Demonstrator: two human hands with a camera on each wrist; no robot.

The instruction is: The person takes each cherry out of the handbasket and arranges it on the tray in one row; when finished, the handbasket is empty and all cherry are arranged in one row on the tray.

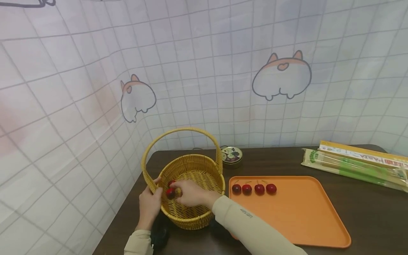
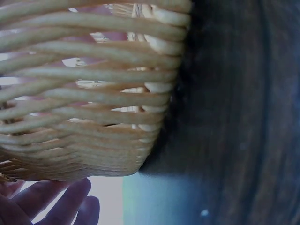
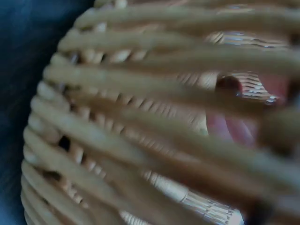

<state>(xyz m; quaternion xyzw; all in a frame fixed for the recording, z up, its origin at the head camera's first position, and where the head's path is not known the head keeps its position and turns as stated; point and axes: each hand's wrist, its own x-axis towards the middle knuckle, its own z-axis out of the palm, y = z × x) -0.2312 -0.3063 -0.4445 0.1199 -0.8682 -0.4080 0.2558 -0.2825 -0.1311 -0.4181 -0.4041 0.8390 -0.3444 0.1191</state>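
Nearest: pale ribbed-cuff sleeves, beige cloth, right one [image 1: 255,226] with small dark print, over a dark wood-grain table [image 1: 191,242]. Left hand [image 1: 149,204] grips the yellow basket [image 1: 191,222] at its left rim by the handle foot, thumb on the rim; left wrist view shows some fingertips just outside the weave. Right hand [image 1: 192,193] is down inside the basket, bent at the wrist, fingers at two cherries [image 1: 170,193] by the left inner wall; can't tell if it pinches one, wicker blocks the right wrist view. Basket: round, woven wicker, slatted-looking floor, tall wrapped arch handle, upright on table. Cherries: round, glossy, dark red, one partly behind the fingers.

Right of basket, orange tray [image 1: 290,216]: flat, smooth, rounded corners, raised lip. Four cherries [image 1: 259,189] in a row near its far left edge, shiny, thin stems up. Farther: low round tin [image 1: 232,156], printed lid, by the right handle foot. Far right, long green-and-clear pack [image 1: 353,166], yellow-white pack [image 1: 366,152] behind it. Back: creased white grid cloth [image 1: 204,71], cartoon animal rears.
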